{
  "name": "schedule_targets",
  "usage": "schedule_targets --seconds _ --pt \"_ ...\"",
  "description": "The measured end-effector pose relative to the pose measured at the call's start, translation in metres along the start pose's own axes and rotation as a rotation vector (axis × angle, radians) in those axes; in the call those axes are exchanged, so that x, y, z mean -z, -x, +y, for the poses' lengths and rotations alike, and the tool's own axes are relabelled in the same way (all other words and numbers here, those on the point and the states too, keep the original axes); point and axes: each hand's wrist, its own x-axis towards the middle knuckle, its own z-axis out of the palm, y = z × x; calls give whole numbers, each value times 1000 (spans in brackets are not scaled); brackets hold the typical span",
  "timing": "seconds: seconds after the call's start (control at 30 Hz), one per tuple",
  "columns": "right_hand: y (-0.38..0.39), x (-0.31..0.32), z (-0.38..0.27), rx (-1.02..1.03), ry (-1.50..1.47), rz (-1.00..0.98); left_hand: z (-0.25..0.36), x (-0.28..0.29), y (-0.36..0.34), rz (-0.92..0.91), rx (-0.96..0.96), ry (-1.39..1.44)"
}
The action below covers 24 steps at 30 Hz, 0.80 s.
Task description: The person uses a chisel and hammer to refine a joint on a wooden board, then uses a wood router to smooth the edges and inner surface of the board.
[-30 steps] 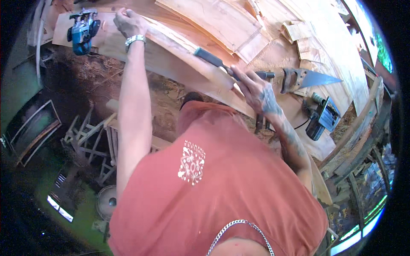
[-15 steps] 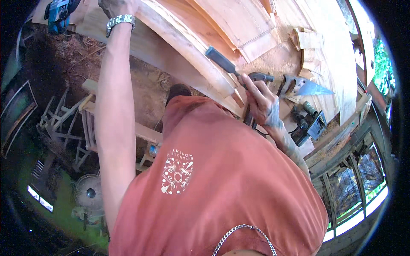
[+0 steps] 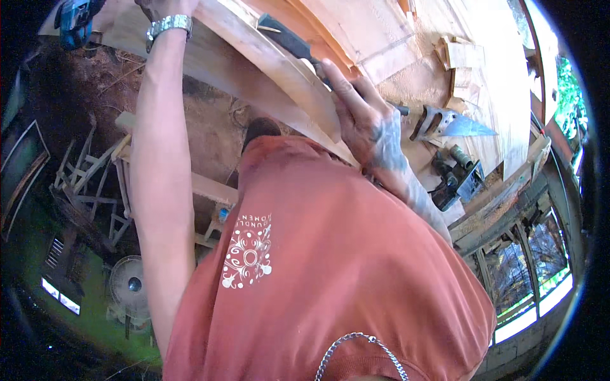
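My right hand point(image 3: 368, 120) is closed around the near end of a dark, long-bodied hand plane point(image 3: 286, 39). The tool rests along the upper edge of a long pale wooden board point(image 3: 267, 60), with a light sliver of wood beside it. At the top left, my left hand point(image 3: 166, 6) is by the far end of that board. The picture's edge cuts it off, so its fingers are mostly hidden. A metal-band watch sits on that wrist.
A handsaw point(image 3: 454, 124) and a dark power tool point(image 3: 457, 176) lie on the bench at right, near wood offcuts point(image 3: 462, 56). A blue power tool point(image 3: 76, 24) is at the top left. Below stand a wooden trestle point(image 3: 95, 171) and a fan point(image 3: 132, 284).
My right hand has slid the hand plane up and left along the board, away from my body. My left arm has shifted slightly left.
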Motion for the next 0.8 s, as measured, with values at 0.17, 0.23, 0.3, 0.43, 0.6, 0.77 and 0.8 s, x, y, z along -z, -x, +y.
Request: schedule_targets --seconds 0.17,0.23,0.3,0.43,0.6,0.77,0.8 --pt "32 5 19 43 46 60 4 -5 2 -15 116 88" --pt "24 10 6 -63 52 -55 8 -1 2 -46 106 27" --pt "-7 5 -13 -55 -5 -53 5 0 5 -72 125 43" --pt "2 2 11 32 -72 -29 2 -4 2 -60 187 137" --pt "24 18 19 -30 -210 -103 10 0 2 -67 184 142" --pt "22 27 11 -93 -75 -213 7 -3 2 -75 232 142" --pt "24 30 8 -107 -34 -239 5 -4 3 -76 232 140"
